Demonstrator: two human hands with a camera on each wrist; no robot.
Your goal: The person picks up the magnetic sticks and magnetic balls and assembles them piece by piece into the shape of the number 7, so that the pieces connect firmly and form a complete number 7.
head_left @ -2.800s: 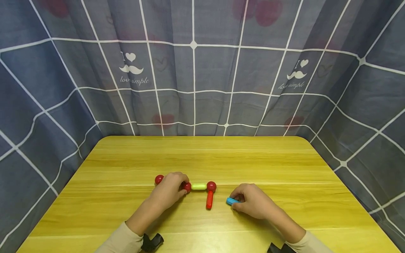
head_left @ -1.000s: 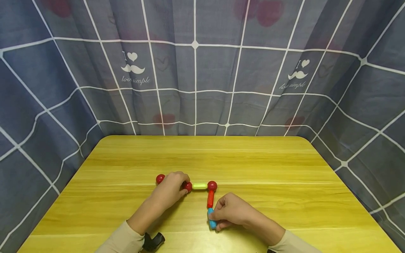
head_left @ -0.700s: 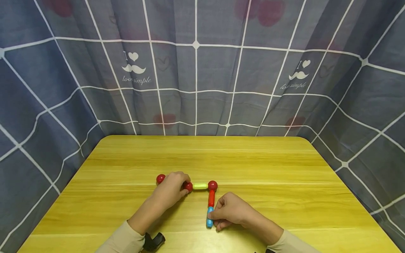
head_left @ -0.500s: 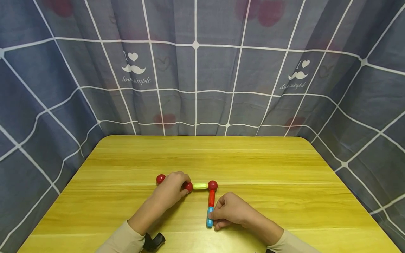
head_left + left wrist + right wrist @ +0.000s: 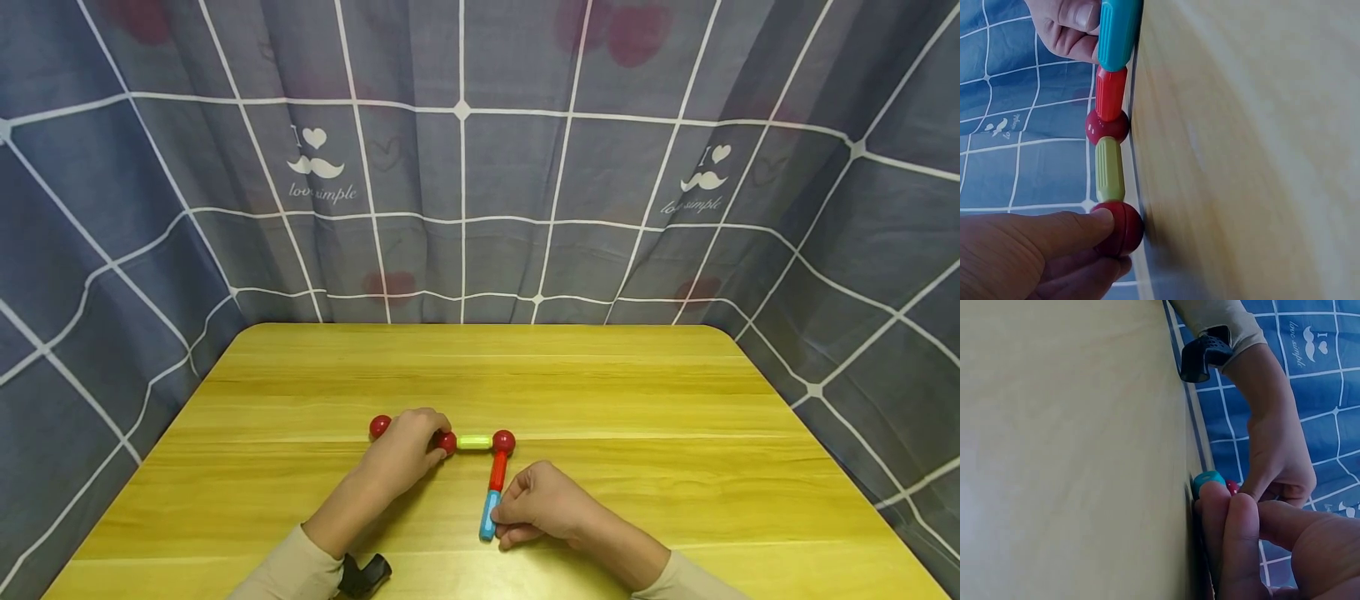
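With thumb and fingers, my left hand (image 5: pixel 401 454) holds a red ball (image 5: pixel 1124 230) in the chain of toy building pieces, probably magnetic. From that ball a yellow-green rod (image 5: pixel 474 442) runs right to another red ball (image 5: pixel 504 442). A red rod (image 5: pixel 498 472) comes off this second ball toward me. At its near end sits a blue rod (image 5: pixel 489 515), end to end with it and slightly slanted. My right hand (image 5: pixel 551 504) pinches the blue rod from the right. Left of my left hand a third red ball (image 5: pixel 380 427) shows; what links it is hidden under the hand.
The pieces lie on a wood-grain table (image 5: pixel 675 417). Behind and at both sides hangs a blue-grey checked curtain (image 5: pixel 495 167). A black wrist camera (image 5: pixel 363 575) sits below my left wrist, near the table surface.
The blue rod, earlier apart on the right, has come left to the red rod's near end in my right hand. Lately both rods swung slightly left. My left hand stayed put.
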